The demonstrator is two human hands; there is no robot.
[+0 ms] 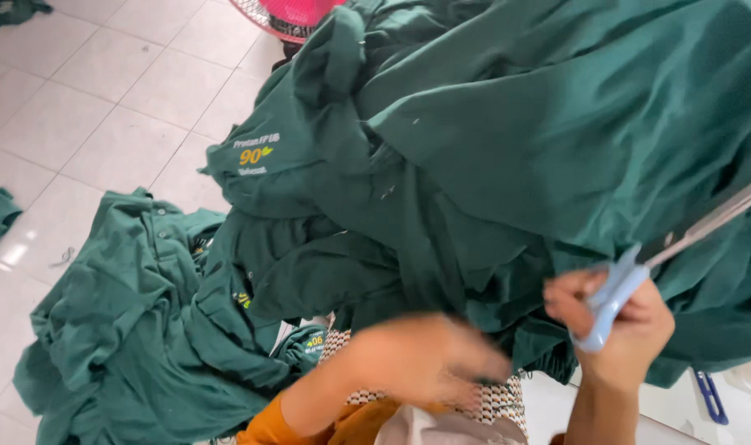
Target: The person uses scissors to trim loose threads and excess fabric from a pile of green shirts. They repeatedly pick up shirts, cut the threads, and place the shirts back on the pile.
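My right hand (618,325) grips a pair of scissors (639,268) with light blue handles; the metal blades point up and right along a large dark green garment (540,124) that fills the upper right. My left hand (416,358) is blurred at the bottom centre, just under the hanging edge of the green cloth, fingers curled; whether it holds anything is unclear. An orange sleeve (268,424) covers that forearm.
A heap of dark green shirts (136,330) with small yellow prints lies on the white tiled floor (87,107) at left. A pink fan grille (289,15) shows at top. Patterned fabric (495,400) sits below my hands. A blue-handled tool (709,395) lies at lower right.
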